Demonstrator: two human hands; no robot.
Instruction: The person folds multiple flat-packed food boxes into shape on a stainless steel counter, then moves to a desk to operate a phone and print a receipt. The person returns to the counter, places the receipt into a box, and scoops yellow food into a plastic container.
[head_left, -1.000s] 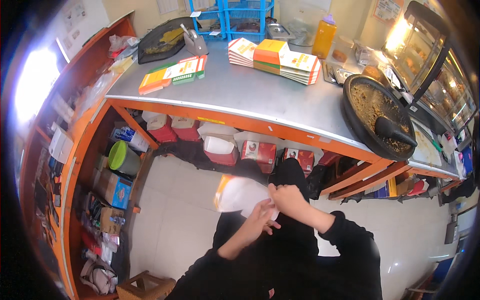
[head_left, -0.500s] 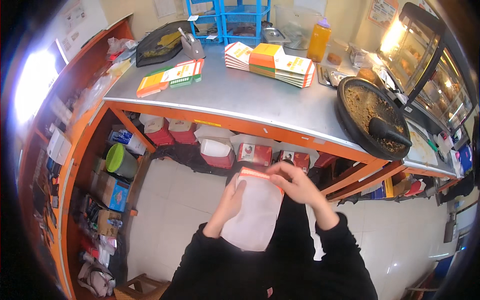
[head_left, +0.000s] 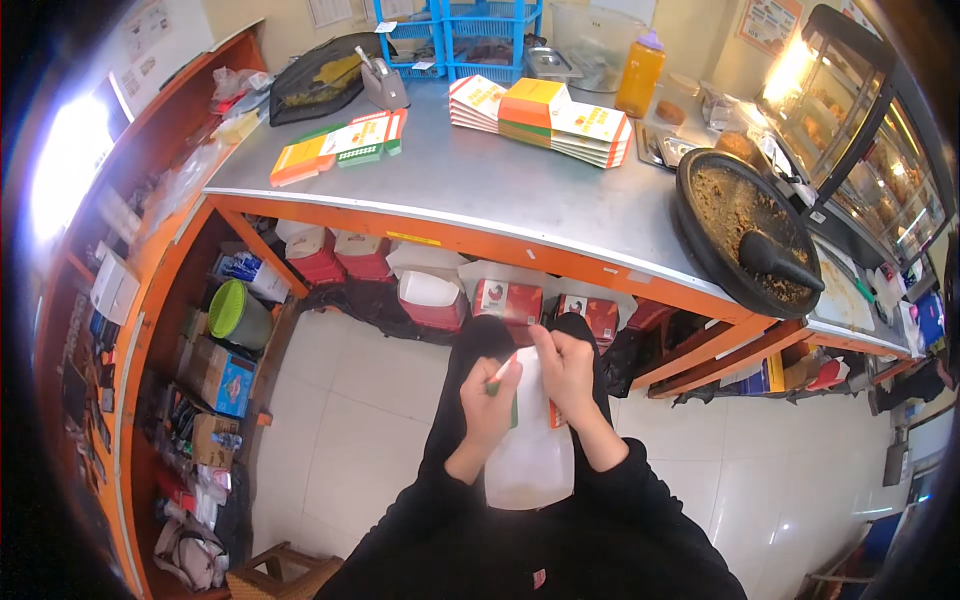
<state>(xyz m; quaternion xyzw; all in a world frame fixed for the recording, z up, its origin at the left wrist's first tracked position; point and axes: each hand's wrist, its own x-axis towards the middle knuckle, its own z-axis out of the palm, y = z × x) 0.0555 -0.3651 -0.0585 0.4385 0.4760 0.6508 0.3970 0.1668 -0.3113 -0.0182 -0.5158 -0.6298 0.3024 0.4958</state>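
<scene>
Over my lap [head_left: 453, 390], my left hand [head_left: 484, 402] and right hand [head_left: 568, 378] pinch the far end of a paperboard carton [head_left: 530, 470], likely light, stiff yet creasable, best held by its edges.

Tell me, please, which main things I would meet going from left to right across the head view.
Grey-and-green bin, flattened printed cardboard, left hand, right hand, yellow bottle, black bowl.
</scene>
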